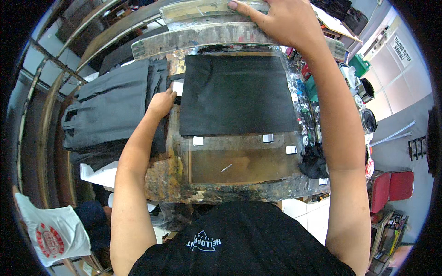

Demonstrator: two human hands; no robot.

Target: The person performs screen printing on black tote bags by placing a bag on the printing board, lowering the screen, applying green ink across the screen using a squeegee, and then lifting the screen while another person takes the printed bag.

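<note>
Far left, pile of dark bags; next, left hand, nearer of two, fingers by black strap, clamped or not unclear; just right of them, black cloth flat on desk, long axis crosswise; beyond, right hand at pale frame, most fingers hidden, grip untellable

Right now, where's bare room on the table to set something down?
Brown panel, between the white tabs and near table edge: free either side of the small pale stick. Crowded: left, with the dark fabric stack; right, by the black rag and containers; far side, by the paint-smeared bar and right hand.
</note>
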